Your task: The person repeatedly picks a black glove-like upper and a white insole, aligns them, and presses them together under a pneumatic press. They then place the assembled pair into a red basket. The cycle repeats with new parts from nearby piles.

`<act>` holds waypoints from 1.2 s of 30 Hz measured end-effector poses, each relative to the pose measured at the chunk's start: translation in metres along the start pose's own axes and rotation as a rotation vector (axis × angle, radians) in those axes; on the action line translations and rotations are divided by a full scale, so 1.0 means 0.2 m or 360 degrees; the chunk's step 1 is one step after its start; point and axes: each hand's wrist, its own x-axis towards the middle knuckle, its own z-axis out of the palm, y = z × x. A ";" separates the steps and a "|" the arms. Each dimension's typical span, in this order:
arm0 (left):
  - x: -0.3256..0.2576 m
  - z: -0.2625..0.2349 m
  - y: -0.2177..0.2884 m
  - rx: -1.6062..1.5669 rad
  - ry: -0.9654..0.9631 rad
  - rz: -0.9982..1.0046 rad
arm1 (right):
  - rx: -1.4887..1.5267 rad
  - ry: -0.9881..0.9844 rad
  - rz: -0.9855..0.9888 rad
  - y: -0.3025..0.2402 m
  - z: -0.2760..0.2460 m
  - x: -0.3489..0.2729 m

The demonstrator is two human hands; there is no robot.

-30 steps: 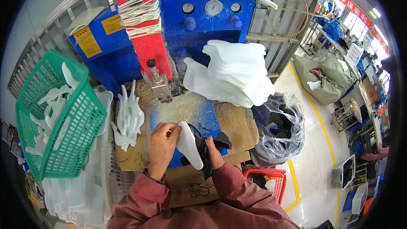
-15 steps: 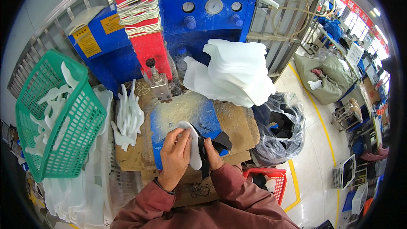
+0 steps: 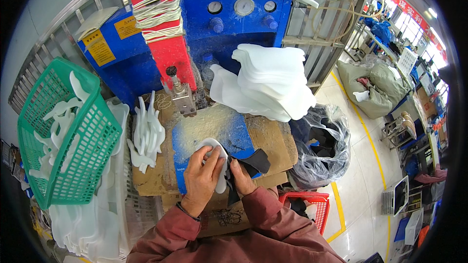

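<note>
White, smooth, elongated piece (image 3: 222, 184): over blue, powder-dusted board (image 3: 239, 136), pinched in left hand (image 3: 201, 179), beside black, flexible material (image 3: 256, 161), gripped in right hand (image 3: 242, 179). Apparently aligning both; next, probably needed: steady, even pressure.

Light is bright and fairly even, ceiling lamps (image 3: 432, 12) glare, and the warped rim seems soft.
</note>
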 end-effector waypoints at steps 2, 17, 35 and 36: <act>0.00 0.00 0.00 0.0015 0.0008 0.0017 | -0.0093 -0.0047 0.0008 -0.02 0.00 0.01; -0.02 0.02 -0.01 -0.0623 -0.0080 -0.0314 | 0.0456 0.0421 0.0318 -0.07 -0.04 -0.01; -0.12 0.03 -0.14 -0.1286 -0.0055 -0.1400 | 0.0865 0.0146 0.0178 -0.03 -0.10 -0.06; -0.12 0.05 -0.14 -0.1257 -0.0065 -0.1419 | 0.0916 0.0132 0.0167 -0.03 -0.11 -0.06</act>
